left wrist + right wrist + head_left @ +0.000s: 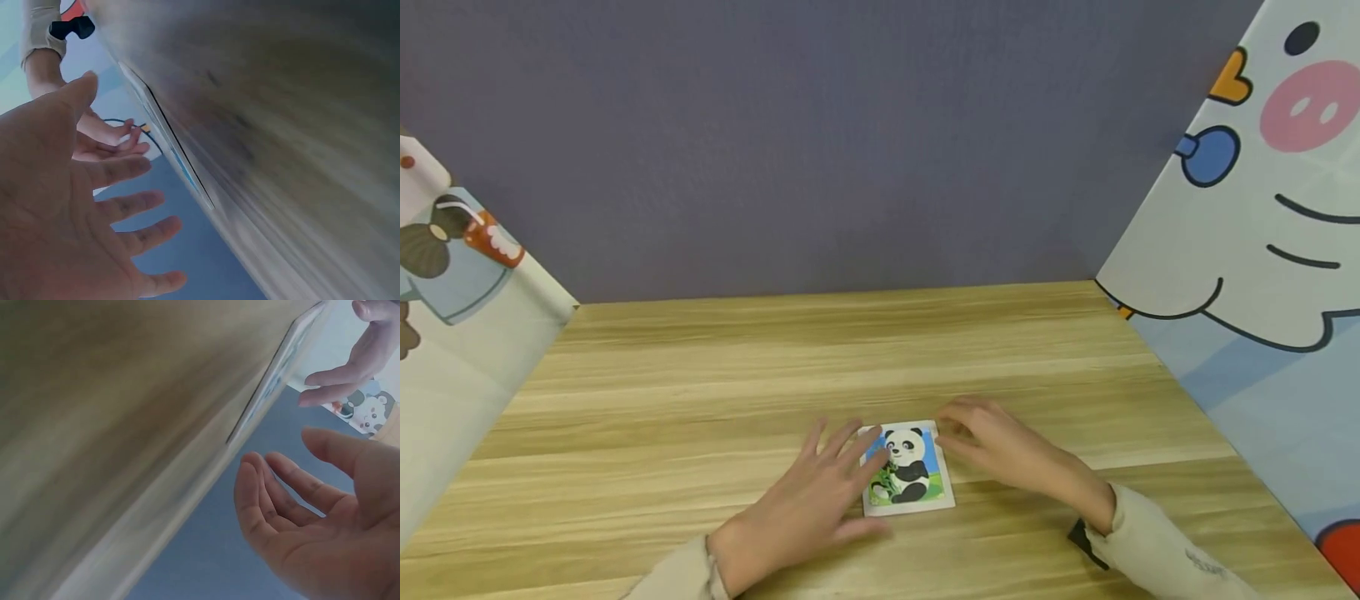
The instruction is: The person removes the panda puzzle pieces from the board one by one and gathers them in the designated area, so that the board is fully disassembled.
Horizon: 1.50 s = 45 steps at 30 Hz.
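Note:
A thin square panda picture board [907, 467] with a white border lies flat on the wooden table. My left hand [808, 500] hovers over its left side, fingers spread and overlapping the picture in the head view. The left wrist view shows the left palm [56, 206] with nothing in it, its fingers above the board's thin edge [169, 134]. By the board's upper right corner is my right hand [1000, 442], fingers loosely bent. In the right wrist view a gap separates the right thumb [331, 447] from the fingers, with nothing between them.
A wooden tabletop [700, 392] surrounds the board. Behind it stands a plain grey-blue wall panel [835, 150]. Cartoon-printed panels flank the table at the left [467, 350] and right [1247, 250]. A small black object [1086, 543] shows at the right sleeve's cuff.

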Each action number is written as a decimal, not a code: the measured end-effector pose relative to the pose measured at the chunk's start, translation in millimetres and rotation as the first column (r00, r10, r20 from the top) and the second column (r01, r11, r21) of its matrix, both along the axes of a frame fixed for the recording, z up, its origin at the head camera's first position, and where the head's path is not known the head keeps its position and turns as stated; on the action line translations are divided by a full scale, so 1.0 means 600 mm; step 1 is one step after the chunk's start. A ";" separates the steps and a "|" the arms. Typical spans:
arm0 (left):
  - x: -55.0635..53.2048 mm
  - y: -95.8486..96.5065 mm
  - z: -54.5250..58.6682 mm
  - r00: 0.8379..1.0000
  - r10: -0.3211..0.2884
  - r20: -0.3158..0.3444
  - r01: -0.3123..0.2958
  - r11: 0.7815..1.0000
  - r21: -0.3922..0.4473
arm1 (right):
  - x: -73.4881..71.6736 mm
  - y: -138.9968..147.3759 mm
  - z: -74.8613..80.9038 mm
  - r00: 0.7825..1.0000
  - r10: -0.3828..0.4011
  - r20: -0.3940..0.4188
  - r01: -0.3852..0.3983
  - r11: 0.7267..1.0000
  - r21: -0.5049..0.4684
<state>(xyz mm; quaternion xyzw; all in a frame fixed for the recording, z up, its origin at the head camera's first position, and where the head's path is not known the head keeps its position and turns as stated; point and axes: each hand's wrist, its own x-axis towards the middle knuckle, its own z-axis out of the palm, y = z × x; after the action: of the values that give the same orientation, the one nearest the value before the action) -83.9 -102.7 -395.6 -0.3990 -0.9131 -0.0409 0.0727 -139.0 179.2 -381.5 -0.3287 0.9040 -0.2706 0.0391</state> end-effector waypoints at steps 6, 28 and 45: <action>-0.008 0.020 0.003 0.994 -0.019 0.112 0.024 0.999 -0.047 | -0.014 -0.007 -0.006 0.998 0.034 0.055 -0.036 0.999 0.036; -0.021 0.043 0.012 0.992 0.004 0.128 0.013 0.992 -0.129 | -0.005 -0.041 0.000 0.992 -0.068 0.106 0.054 0.990 0.132; -0.021 0.048 0.009 0.993 -0.005 0.121 0.023 0.988 -0.152 | -0.007 -0.037 -0.003 0.984 -0.079 0.161 0.055 0.988 0.145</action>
<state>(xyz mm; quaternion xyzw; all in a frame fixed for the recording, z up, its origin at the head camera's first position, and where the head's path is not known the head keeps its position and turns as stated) -96.6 -74.1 -390.3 -0.4065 -0.9135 0.0049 -0.0137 -143.1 157.1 -383.4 -0.2708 0.9249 -0.2343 0.1281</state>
